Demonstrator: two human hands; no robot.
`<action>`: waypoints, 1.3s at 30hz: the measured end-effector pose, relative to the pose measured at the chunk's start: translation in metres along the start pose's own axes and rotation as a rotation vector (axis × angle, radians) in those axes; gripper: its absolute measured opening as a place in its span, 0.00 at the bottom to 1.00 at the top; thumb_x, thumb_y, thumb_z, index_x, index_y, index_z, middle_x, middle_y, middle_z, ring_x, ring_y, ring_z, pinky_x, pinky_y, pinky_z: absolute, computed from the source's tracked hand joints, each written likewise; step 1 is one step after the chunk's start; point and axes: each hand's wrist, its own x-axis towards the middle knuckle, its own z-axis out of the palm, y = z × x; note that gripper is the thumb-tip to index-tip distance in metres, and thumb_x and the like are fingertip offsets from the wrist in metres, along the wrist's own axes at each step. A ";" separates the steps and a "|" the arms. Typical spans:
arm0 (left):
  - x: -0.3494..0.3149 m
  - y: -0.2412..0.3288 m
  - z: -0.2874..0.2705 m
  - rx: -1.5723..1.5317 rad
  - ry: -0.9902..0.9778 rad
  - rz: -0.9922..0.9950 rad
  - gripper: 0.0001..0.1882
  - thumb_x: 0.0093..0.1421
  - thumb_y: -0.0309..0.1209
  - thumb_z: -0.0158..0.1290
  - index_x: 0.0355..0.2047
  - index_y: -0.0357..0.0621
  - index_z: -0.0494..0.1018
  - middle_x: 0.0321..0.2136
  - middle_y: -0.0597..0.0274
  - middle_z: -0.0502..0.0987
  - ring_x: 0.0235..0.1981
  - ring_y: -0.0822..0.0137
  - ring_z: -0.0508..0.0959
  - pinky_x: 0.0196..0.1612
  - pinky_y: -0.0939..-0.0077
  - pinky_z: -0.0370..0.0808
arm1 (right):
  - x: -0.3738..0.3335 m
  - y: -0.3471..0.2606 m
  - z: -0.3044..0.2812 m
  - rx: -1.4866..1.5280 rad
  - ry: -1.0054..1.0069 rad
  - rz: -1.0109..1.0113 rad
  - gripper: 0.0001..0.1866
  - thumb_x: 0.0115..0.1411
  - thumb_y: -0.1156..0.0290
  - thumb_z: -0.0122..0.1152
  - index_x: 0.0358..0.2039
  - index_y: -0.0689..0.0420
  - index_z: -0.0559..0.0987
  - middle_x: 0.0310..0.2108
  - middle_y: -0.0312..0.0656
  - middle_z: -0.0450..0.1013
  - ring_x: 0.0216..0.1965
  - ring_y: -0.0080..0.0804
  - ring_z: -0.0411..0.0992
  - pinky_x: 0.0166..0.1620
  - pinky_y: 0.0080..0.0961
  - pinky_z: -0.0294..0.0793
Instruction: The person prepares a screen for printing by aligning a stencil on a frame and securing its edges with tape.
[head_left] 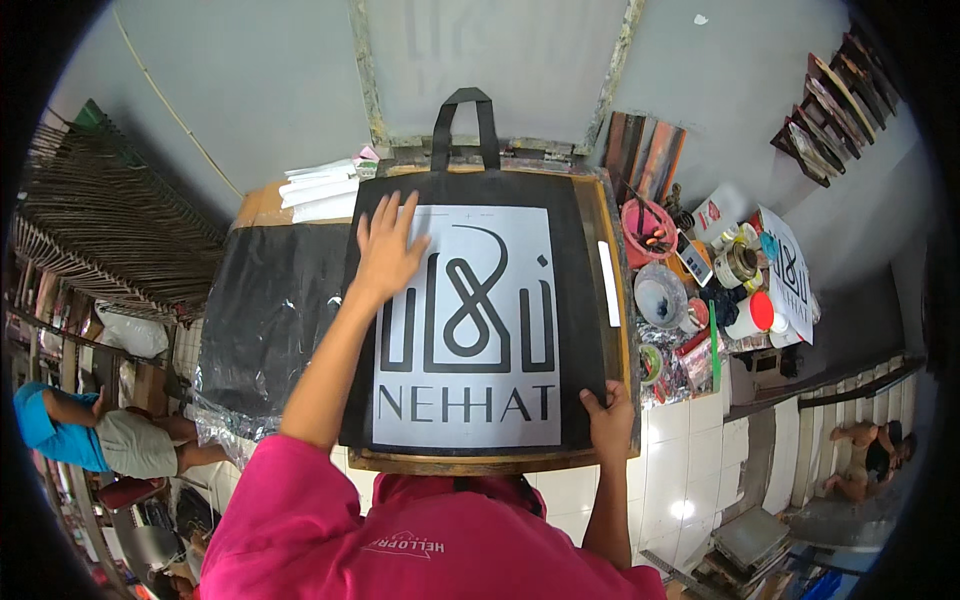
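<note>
Pink shirt (410,560); bag (578,300) beneath left hand (390,245).

Print workshop: raised framed screen (560,75) beyond person's left fingers (407,212); wooden squeegees (641,155), clustered tubs (662,297) farther right; stacked wire rack (110,215) well to their left.

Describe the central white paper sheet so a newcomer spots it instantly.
At centre, a large black fabric bag lies over a wooden frame. On that bag, by the left hand, is the rectangular white paper sheet with a black looped design. Unlike the similar white printed sheet at right, it lies on black fabric.
</note>
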 end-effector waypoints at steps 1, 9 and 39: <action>-0.033 -0.003 -0.003 -0.026 -0.019 -0.038 0.39 0.68 0.44 0.55 0.76 0.51 0.57 0.75 0.37 0.55 0.78 0.43 0.50 0.76 0.35 0.42 | 0.002 0.008 0.001 0.023 0.018 -0.022 0.21 0.58 0.70 0.75 0.46 0.68 0.77 0.33 0.45 0.78 0.35 0.35 0.75 0.43 0.33 0.74; -0.112 -0.002 0.018 0.005 -0.055 -0.096 0.38 0.71 0.52 0.51 0.73 0.42 0.63 0.76 0.36 0.51 0.79 0.42 0.48 0.75 0.32 0.39 | 0.006 -0.070 -0.016 -0.505 -0.076 0.109 0.20 0.57 0.73 0.76 0.48 0.65 0.79 0.36 0.48 0.81 0.36 0.36 0.79 0.44 0.29 0.77; -0.205 -0.004 -0.006 0.089 -0.051 -0.084 0.38 0.72 0.58 0.48 0.74 0.51 0.63 0.77 0.53 0.57 0.79 0.52 0.52 0.78 0.42 0.44 | 0.025 -0.042 0.036 -0.734 -0.062 -0.858 0.30 0.66 0.47 0.64 0.61 0.53 0.80 0.56 0.53 0.70 0.59 0.54 0.65 0.59 0.52 0.64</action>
